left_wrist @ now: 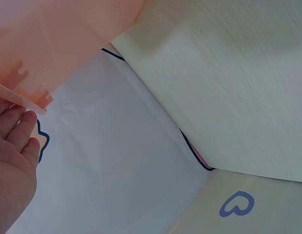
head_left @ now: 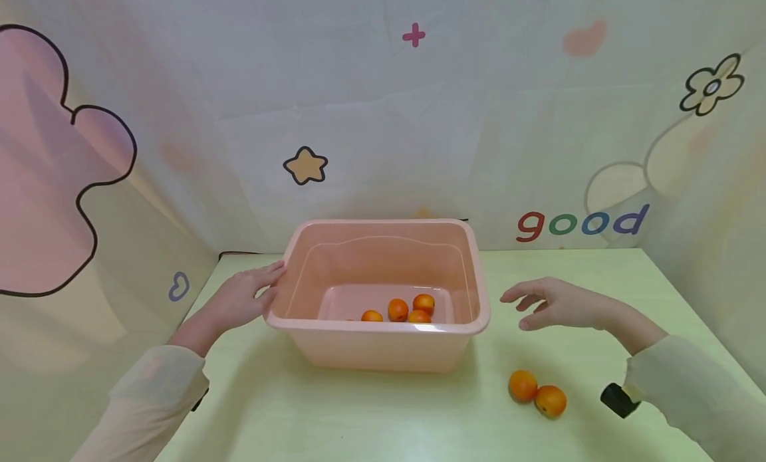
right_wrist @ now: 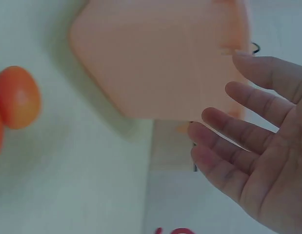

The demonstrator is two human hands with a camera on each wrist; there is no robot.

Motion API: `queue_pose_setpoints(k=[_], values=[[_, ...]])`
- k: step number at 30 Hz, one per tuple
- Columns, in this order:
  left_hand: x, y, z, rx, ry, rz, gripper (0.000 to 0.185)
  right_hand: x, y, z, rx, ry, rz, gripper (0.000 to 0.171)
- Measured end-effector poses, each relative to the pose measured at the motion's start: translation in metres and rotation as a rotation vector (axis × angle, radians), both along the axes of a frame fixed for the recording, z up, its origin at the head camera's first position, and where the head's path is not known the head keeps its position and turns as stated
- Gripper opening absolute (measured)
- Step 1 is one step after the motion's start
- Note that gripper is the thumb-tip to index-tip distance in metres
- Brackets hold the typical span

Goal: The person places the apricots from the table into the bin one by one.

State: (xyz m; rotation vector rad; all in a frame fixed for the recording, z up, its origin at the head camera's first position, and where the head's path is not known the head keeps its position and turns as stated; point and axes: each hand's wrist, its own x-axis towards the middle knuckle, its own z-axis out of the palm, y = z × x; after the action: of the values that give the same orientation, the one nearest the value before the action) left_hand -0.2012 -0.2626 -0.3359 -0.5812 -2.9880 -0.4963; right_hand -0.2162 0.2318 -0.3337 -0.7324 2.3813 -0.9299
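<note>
A pink plastic tub [head_left: 383, 346] stands in the middle of the pale green table [head_left: 371, 422], with several small oranges [head_left: 397, 309] inside. My left hand [head_left: 242, 296] rests with straight fingers against the tub's left rim [left_wrist: 24, 100]. To the right of the tub, my right hand [head_left: 553, 302] hovers with its fingers [right_wrist: 248, 126] spread, holding nothing. Two more oranges [head_left: 536, 393] lie on the table in front of that hand; the right wrist view shows one orange [right_wrist: 16, 97] beside the tub's wall [right_wrist: 160, 58].
A printed cloth backdrop [head_left: 383, 116] with a star, a flower and the word "good" closes off the back and sides of the table. A small black object [head_left: 619, 400] sits by my right sleeve.
</note>
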Motion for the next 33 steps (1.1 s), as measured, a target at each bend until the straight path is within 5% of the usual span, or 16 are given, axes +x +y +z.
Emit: queue_pose_setpoints(k=[14,22,33], values=[[0.0,0.001,0.0,-0.003,-0.006,0.006,0.045,0.005,0.004,-0.06,0.013,-0.185,-0.021,0.047],[0.001,0.001,0.001,-0.001,-0.001,0.005,0.044,0.015,0.001,-0.081,0.088,-0.247,-0.094,0.046],[0.0,0.001,0.0,0.001,-0.004,-0.003,0.045,0.024,-0.004,-0.093,0.171,-0.194,-0.061,0.039]])
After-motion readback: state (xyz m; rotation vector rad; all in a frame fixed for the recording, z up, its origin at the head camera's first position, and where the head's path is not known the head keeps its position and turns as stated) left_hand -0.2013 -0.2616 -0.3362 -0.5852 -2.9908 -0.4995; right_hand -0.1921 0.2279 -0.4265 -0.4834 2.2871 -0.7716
